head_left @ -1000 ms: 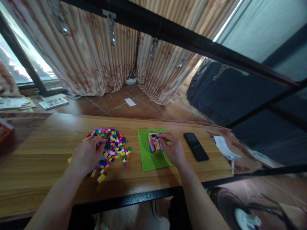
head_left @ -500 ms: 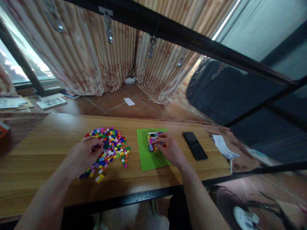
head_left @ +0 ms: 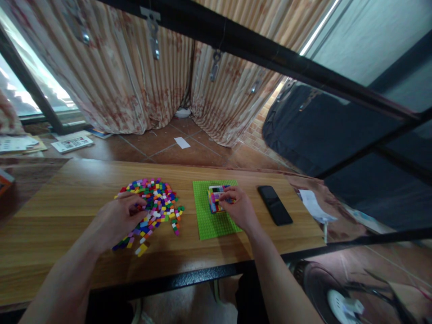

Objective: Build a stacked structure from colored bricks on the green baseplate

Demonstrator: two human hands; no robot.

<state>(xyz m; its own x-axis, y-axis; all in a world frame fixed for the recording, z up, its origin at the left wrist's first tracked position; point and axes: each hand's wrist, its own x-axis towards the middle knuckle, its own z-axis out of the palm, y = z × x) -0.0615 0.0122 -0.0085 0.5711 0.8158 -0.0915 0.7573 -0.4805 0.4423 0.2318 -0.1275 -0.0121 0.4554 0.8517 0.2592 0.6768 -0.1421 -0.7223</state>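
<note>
A loose pile of small multicoloured building bricks (head_left: 164, 202) lies on the wooden table. At its left side is my left hand (head_left: 126, 213), fingers curled in towards the thumb over the bricks; whatever is between the fingertips is hidden. To the right lies a green studded baseplate (head_left: 204, 225), bearing a low rectangular structure of coloured bricks (head_left: 213, 201). My right hand (head_left: 238, 206) reaches over the structure's right part, thumb and fingers bent close together at its top. Those fingers cover part of the structure, and any brick in them is too small to make out.
A black phone (head_left: 275, 205) lies on the table (head_left: 81, 180) right of the baseplate. White paper (head_left: 315, 204) rests beyond the table's right end. A dark metal bar (head_left: 236, 33) crosses above, before patterned curtains (head_left: 135, 81). Books (head_left: 72, 144) lie at the far left.
My right hand's fingers have drawn closer together over the brick structure, the thumb shifting slightly up and right. My left hand stays at the pile with hardly any movement.
</note>
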